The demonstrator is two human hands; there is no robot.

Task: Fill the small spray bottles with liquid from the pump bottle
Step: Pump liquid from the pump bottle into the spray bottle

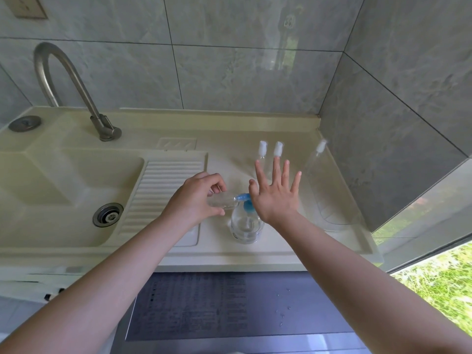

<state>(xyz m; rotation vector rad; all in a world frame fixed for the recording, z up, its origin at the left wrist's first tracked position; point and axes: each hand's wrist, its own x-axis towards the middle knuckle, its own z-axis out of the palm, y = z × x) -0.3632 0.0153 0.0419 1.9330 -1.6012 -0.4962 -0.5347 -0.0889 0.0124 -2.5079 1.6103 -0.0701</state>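
A clear pump bottle point(246, 227) with a blue pump head point(244, 199) stands near the counter's front edge. My left hand point(198, 200) grips a small clear bottle point(221, 202) lying sideways, its mouth at the blue nozzle. My right hand point(277, 194) is flat with fingers spread, its palm on top of the pump head. Two small spray bottles with white caps point(263, 149) point(278, 148) stand behind my right hand, their bodies partly hidden by my fingers. A larger clear spray bottle point(319, 169) stands at the right.
A beige sink basin point(51, 180) with drain point(107, 214) and a curved metal faucet point(76, 88) fills the left. A ribbed washboard slope point(163, 192) lies under my left hand. Grey tiled walls close in behind and at the right. A dark appliance top point(229, 307) sits below the counter.
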